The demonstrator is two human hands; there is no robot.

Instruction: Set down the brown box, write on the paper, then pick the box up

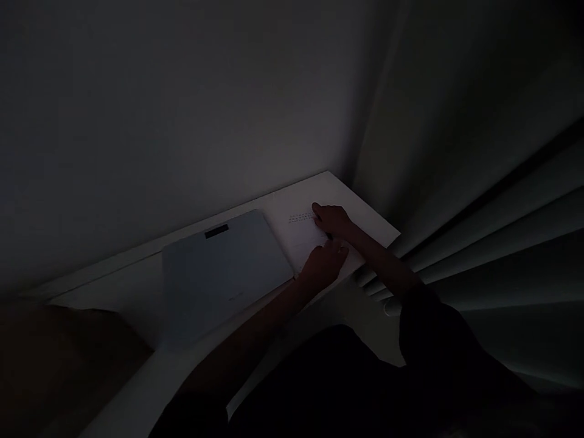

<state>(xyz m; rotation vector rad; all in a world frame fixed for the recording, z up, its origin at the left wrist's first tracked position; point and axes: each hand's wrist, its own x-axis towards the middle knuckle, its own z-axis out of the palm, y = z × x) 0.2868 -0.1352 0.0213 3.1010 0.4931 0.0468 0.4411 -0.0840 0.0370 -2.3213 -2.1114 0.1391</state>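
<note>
The scene is very dark. My right hand (334,220) is closed over the white sheet (296,236), beside rows of small dark marks (300,217). A short piece of a dark, slim object like a pen (329,236) shows at the underside of that hand, between the two hands. Just below and nearer to me, my left hand (325,261) has its fingers curled in close to the pen's end. Whether those fingers touch the pen is too dark to tell.
Left of the hands, a flat blue-grey panel (223,280) with a small black rectangle (216,231) lies on the white desk (365,222). A wall (205,121) rises behind. Curtain-like folds (479,249) hang at right. A brown shape (68,359) stands at lower left.
</note>
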